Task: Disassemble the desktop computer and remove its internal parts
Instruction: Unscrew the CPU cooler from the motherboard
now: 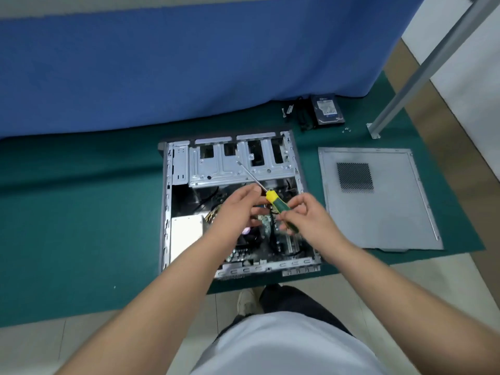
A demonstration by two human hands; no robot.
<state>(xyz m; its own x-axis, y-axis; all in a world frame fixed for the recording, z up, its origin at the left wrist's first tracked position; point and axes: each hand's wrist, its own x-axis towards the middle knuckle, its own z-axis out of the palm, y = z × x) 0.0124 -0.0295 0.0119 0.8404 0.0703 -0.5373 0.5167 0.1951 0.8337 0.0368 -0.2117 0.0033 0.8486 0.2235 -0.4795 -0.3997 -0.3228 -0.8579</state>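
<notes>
An open desktop computer case lies on its side on a green mat, its drive cage at the far end and the motherboard near me. My right hand grips the green and yellow handle of a screwdriver above the case. The metal shaft points up-left, its tip over the drive cage. My left hand touches the screwdriver near the yellow collar with thumb and fingers. A silver power supply sits in the case's left part.
The removed grey side panel lies on the mat to the right. A hard drive, black cables and loose screws lie at the back right. A blue cloth-covered table stands behind, a metal stand leg at right.
</notes>
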